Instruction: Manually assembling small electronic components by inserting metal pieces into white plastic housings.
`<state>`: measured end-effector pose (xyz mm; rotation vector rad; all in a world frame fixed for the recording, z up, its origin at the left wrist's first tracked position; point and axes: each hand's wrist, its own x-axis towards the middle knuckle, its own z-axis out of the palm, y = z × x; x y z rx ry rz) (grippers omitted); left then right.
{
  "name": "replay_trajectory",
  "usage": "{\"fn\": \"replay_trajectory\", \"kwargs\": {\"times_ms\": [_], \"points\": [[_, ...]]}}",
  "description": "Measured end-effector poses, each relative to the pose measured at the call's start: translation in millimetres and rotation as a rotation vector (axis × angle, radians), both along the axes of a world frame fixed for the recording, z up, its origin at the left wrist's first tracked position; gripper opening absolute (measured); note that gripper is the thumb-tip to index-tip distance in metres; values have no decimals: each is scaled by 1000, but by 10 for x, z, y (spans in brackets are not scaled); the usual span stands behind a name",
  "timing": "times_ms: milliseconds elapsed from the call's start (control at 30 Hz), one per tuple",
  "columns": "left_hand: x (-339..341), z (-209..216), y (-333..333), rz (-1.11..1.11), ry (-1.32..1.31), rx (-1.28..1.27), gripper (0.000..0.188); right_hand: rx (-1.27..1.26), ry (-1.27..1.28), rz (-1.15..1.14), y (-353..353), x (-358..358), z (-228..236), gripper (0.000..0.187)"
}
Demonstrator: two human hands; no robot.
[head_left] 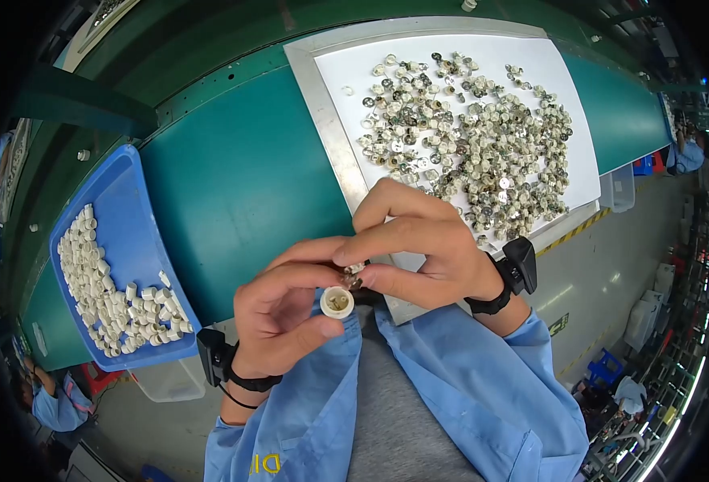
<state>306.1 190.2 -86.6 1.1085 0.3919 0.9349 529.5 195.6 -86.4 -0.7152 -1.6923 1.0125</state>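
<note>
My left hand (290, 309) grips a small white cylindrical cap (337, 303), its open end turned up so that brassy metal shows inside. Just above that cap, my right hand (418, 245) pinches a small part with clear and dark metallic bits (353, 277) between thumb and fingers. The two hands nearly meet, and the left fingertips are close to the small part; whether they touch it is unclear. Many similar small clear-and-metal parts (503, 132) lie heaped on a white sheet in a metal-edged tray (326, 104) beyond my right hand.
A blue tray (121, 185) holding many white cylindrical caps (89, 265) sits to the left. Green belt surface (242, 185) runs between the trays. Clear plastic bins (169, 379) stand below the belt's edge. Other people in blue (61, 406) are at the far left and right.
</note>
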Motion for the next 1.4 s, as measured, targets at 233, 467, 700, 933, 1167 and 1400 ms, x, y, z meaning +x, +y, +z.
{"fn": "replay_trajectory", "kwargs": {"times_ms": [233,467,700,933,1167,1400], "points": [[116,47,-96,54,-54,-107,33,-6,17,-85,-97,-12,37,23],[157,65,-130,52,0,13,35,-55,32,-111,-156,1,77,22],[21,-207,-73,26,-99,-146,39,-111,134,-150,-132,-168,-80,21],[718,249,-253,265,-122,-236,24,-78,243,70,-36,501,383,22],[1151,393,-308,153,-116,-202,36,153,-190,-40,-204,1137,710,16],[1397,595,-519,170,-47,-183,47,277,-118,-174,-368,1309,888,7]]}}
